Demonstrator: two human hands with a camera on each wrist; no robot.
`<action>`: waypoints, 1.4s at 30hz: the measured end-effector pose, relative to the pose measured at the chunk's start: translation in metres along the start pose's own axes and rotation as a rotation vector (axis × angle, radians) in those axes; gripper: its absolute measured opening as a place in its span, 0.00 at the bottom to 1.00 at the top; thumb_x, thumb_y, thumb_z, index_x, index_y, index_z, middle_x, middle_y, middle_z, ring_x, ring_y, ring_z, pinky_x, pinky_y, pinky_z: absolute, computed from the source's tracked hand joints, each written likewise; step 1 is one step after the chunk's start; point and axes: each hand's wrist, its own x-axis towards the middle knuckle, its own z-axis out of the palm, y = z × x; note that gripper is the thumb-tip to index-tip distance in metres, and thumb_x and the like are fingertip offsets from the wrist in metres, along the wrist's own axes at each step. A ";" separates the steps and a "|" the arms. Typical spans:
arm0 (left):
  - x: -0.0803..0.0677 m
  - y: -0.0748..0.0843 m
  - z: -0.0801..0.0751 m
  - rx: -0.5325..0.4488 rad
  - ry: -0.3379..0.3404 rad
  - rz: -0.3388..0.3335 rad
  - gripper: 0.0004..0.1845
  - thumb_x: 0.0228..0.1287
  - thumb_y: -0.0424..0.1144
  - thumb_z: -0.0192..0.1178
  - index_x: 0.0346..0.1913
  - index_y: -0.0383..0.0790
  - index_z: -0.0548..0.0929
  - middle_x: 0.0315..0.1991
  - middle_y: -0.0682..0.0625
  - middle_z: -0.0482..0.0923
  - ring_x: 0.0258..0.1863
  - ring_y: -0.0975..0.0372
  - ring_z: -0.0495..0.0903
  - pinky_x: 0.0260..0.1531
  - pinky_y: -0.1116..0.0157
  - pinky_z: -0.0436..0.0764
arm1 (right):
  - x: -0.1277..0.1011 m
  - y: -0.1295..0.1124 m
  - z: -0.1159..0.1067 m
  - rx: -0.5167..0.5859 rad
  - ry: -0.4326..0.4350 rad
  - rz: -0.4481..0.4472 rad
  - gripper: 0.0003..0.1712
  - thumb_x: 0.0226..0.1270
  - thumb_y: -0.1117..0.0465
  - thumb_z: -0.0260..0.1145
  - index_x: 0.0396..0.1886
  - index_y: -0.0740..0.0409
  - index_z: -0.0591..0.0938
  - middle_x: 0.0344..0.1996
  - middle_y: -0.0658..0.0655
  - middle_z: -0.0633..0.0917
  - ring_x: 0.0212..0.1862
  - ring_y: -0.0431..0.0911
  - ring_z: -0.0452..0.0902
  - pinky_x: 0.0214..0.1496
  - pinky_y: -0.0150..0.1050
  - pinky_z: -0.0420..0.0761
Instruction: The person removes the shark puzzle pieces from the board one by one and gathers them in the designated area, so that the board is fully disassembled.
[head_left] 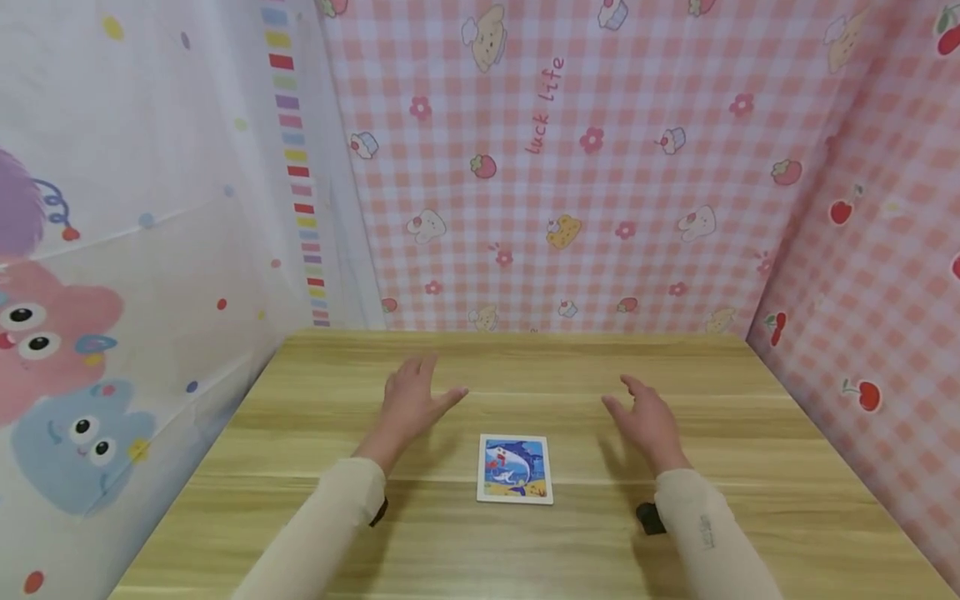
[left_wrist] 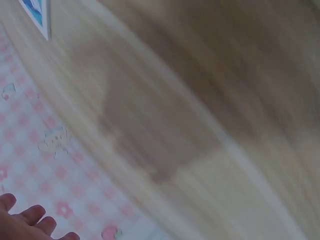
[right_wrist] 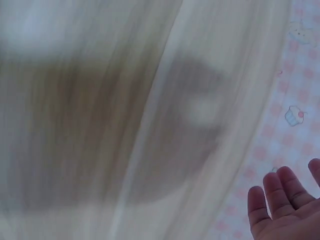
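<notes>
Head view: left hand (head_left: 411,398) is hovering over the desk (head_left: 750,467), fingers (head_left: 420,367) extended and loosely spread, thumb pointing inward, holding nothing. Right hand (head_left: 647,417) is mirroring it, fingers relaxed and open, gripping nothing. A small picture card (head_left: 515,469) showing a shark is lying flat on the desk between the two forearms, nearer the person than either hand, apart from both.

Left wrist view: heavily blurred; fingertips (left_wrist: 30,216) are showing straight at the lower left, a corner of the card (left_wrist: 36,11) at the upper left.

Right wrist view: blurred; fingers (right_wrist: 280,192) are lying extended side by side, touching nothing.
</notes>
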 end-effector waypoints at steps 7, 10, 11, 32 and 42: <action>-0.007 0.018 0.018 -0.157 0.037 -0.045 0.40 0.54 0.63 0.55 0.64 0.42 0.65 0.63 0.45 0.62 0.63 0.52 0.58 0.60 0.50 0.53 | -0.002 -0.011 0.017 0.176 0.004 0.114 0.30 0.67 0.49 0.53 0.62 0.62 0.66 0.54 0.68 0.72 0.54 0.59 0.69 0.52 0.52 0.68; -0.010 0.026 0.026 -0.206 0.046 -0.039 0.37 0.54 0.61 0.57 0.62 0.42 0.68 0.61 0.45 0.65 0.62 0.52 0.61 0.59 0.51 0.55 | -0.002 -0.016 0.024 0.210 0.008 0.126 0.27 0.66 0.51 0.56 0.59 0.62 0.70 0.51 0.67 0.75 0.51 0.57 0.71 0.49 0.50 0.71; -0.011 0.029 0.029 -0.221 0.046 -0.036 0.35 0.54 0.60 0.58 0.61 0.42 0.69 0.61 0.45 0.66 0.61 0.52 0.61 0.59 0.50 0.56 | -0.002 -0.017 0.026 0.218 0.007 0.130 0.26 0.66 0.52 0.56 0.58 0.61 0.71 0.51 0.66 0.75 0.51 0.56 0.72 0.48 0.49 0.72; -0.043 0.067 0.077 -0.131 -0.006 0.078 0.21 0.50 0.55 0.64 0.44 0.45 0.83 0.47 0.48 0.77 0.49 0.54 0.73 0.51 0.50 0.63 | -0.013 -0.038 0.076 0.342 -0.139 0.189 0.15 0.60 0.61 0.62 0.47 0.59 0.80 0.37 0.57 0.80 0.32 0.47 0.76 0.30 0.38 0.76; -0.047 0.074 0.085 -0.060 -0.035 0.070 0.19 0.50 0.53 0.65 0.42 0.45 0.84 0.44 0.49 0.78 0.47 0.54 0.73 0.50 0.50 0.63 | -0.016 -0.039 0.085 0.317 -0.176 0.164 0.14 0.57 0.63 0.65 0.44 0.59 0.81 0.36 0.55 0.81 0.38 0.47 0.76 0.39 0.42 0.75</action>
